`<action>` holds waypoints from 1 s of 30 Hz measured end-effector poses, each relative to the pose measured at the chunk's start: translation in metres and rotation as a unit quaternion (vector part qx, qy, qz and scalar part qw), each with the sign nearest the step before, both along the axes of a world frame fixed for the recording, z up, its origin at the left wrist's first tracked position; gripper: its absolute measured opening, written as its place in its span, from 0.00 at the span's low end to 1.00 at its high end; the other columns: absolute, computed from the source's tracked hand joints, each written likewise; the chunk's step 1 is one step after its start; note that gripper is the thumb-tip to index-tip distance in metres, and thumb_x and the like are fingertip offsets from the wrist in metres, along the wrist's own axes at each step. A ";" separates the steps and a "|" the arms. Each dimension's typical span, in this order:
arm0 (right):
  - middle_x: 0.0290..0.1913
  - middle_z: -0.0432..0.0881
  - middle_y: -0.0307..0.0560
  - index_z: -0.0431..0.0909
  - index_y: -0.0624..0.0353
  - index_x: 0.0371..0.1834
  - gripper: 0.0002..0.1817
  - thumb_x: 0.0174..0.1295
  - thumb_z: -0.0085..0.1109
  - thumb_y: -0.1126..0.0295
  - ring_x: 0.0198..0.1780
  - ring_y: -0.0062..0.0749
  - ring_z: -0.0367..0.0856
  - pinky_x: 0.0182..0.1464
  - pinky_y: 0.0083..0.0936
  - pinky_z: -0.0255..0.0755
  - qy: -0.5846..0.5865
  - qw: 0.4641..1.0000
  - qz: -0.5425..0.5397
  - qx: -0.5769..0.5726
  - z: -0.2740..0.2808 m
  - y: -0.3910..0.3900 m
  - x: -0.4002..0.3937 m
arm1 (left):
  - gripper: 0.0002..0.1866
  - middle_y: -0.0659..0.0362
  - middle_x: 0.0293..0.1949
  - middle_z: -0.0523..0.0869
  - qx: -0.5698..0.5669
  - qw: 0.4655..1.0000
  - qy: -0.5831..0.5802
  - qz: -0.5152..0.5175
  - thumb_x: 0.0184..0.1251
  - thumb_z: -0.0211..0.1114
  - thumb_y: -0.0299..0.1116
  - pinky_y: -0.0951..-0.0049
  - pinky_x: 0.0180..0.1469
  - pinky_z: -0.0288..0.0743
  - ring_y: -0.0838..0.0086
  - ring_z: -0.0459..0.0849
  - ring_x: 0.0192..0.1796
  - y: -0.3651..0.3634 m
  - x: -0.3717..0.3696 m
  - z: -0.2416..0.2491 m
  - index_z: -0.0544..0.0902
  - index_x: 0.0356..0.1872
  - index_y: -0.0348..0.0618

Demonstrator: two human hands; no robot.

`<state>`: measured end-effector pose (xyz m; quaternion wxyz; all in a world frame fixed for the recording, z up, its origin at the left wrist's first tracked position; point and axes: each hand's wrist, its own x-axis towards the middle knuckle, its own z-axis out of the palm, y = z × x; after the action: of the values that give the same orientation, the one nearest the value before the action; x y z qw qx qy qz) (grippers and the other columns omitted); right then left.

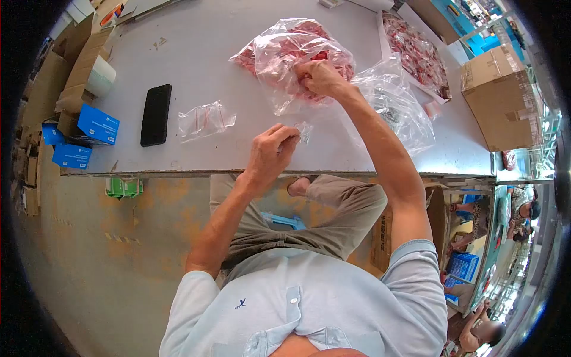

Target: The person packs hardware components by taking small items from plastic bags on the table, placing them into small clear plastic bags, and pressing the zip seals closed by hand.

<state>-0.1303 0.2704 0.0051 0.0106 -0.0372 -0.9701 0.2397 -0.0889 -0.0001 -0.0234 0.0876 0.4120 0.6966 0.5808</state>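
Note:
My left hand (272, 153) is closed in a pinch on a small clear plastic bag (305, 132), just above the table near its front edge. My right hand (321, 78) reaches to the opening of a large clear plastic bag (279, 89) full of small red and pink pieces (306, 33). Its fingers are curled among the pieces, and what they grip is hidden. To the right lies a second large clear bag (398, 113) with small greyish contents. Flat small zip bags (207, 120) lie left of my left hand.
A black phone (156, 115) lies on the white table (196, 65). Blue boxes (98, 125) and a white roll (102, 77) stand at the left. At the right are a box of red packets (416, 53) and a cardboard box (499, 98). Other people (476, 333) sit beyond.

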 end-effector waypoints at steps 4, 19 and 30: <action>0.38 0.90 0.54 0.88 0.58 0.43 0.11 0.58 0.63 0.75 0.40 0.44 0.91 0.48 0.37 0.83 0.027 0.997 -0.020 0.067 0.003 0.003 0.015 | 0.05 0.54 0.37 0.88 0.008 0.999 0.030 0.009 0.71 0.69 0.22 0.72 0.39 0.84 0.72 0.88 0.35 0.002 0.000 -0.006 0.87 0.44 0.35; 0.42 0.86 0.39 0.81 0.61 0.51 0.14 0.64 0.69 0.82 0.41 0.15 0.83 0.45 0.17 0.78 0.079 0.961 -0.037 -0.264 0.053 -0.087 0.110 | 0.06 0.52 0.33 0.86 0.032 0.984 0.166 0.045 0.69 0.70 0.21 0.62 0.37 0.82 0.59 0.87 0.34 0.004 -0.001 0.008 0.87 0.44 0.36; 0.36 0.89 0.50 0.87 0.63 0.45 0.10 0.63 0.69 0.72 0.41 0.30 0.88 0.46 0.27 0.80 0.137 0.973 -0.110 -0.150 0.051 -0.034 0.088 | 0.07 0.52 0.32 0.84 0.040 0.984 0.169 0.037 0.67 0.69 0.21 0.58 0.39 0.82 0.57 0.87 0.36 0.000 0.003 0.010 0.87 0.44 0.40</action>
<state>-0.0423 0.2368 0.0558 0.1636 -0.1118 -0.9023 0.3828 -0.0854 0.0000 -0.0132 -0.0692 0.4815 0.6922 0.5331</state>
